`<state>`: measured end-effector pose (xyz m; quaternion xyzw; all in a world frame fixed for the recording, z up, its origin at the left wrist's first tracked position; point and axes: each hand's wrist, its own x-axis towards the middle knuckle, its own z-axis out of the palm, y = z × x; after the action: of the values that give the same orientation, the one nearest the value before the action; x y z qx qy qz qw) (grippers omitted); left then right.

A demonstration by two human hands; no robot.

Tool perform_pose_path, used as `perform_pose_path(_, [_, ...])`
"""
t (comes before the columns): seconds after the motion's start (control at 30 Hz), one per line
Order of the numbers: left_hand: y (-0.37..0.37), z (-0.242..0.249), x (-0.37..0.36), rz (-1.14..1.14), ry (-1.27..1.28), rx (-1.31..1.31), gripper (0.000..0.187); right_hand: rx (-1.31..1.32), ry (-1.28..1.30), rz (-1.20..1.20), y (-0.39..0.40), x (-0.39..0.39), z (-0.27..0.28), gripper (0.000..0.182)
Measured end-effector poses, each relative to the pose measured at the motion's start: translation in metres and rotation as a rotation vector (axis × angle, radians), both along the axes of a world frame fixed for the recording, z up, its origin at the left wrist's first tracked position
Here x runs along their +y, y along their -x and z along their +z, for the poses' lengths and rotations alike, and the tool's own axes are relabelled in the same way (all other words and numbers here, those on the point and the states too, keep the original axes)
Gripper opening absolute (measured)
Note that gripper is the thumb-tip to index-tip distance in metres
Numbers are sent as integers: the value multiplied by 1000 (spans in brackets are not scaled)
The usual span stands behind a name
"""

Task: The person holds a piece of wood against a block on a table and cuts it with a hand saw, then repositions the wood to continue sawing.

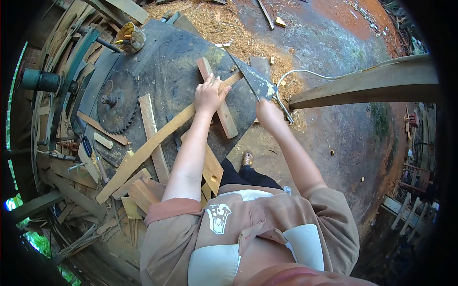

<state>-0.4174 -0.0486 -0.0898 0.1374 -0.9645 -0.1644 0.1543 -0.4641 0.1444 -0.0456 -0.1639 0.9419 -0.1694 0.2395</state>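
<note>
My left hand (210, 95) is closed over a long, narrow wooden strip (157, 138) and presses it against a shorter wooden block (224, 112) that crosses beneath. The strip runs from the lower left up to the bench's right edge. In my right hand (269, 114) is a handsaw (244, 74), its blade seen nearly edge-on. That blade crosses the strip close to its far end. Contact between teeth and wood is too small to make out. My fist hides most of the saw's handle.
A circular saw blade (117, 101) stands mounted on the dark bench (167, 57), left of the strip. Behind it sits a tub (130, 39). Offcuts (138, 190) pile up at lower left. A pale cable (305, 71) curves toward a wooden beam (367, 83) on the right. Sawdust (210, 19) covers the floor beyond.
</note>
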Motion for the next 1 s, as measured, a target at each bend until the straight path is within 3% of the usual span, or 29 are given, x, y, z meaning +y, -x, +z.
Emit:
perform_pose_path(0.2, [2, -6, -2, 2, 28, 21, 49, 37, 100, 27, 37, -47, -20, 36])
perform_pose_path(0.47, [1, -4, -1, 7, 0, 6, 49, 122, 12, -13, -59, 61, -29, 25])
perform_pose_path(0.57, [0, -5, -1, 10, -3, 9, 49, 113, 16, -22, -60, 66, -21, 25])
perform_pose_path(0.87, [-1, 7, 2, 13, 30, -40, 53, 128, 43, -17, 16, -35, -26, 26])
perform_pose_path(1.0, [1, -3, -2, 21, -14, -84, 55, 157, 61, -21, 2, -16, -38, 28])
